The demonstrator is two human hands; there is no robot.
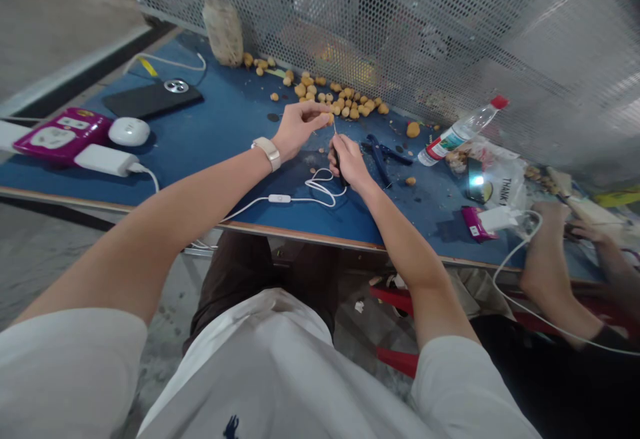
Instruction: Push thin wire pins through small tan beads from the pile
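Between the fingertips of my left hand is a small round tan nut-like piece. My right hand is wrapped round a corded pen-like tool with a dark handle. Its thin metal tip points up at the piece; whether they touch, I cannot tell. A white cord with an inline switch runs from the tool's lower end. Behind my hands, many similar round pieces lie heaped along the mesh. Blue-handled pliers rest just right of my right hand.
A perforated metal screen borders the blue table at the back. Leftward are a phone, a purple power strip and a cloudy jar. To the right stand a tilted bottle, a plastic bag and another person's arms.
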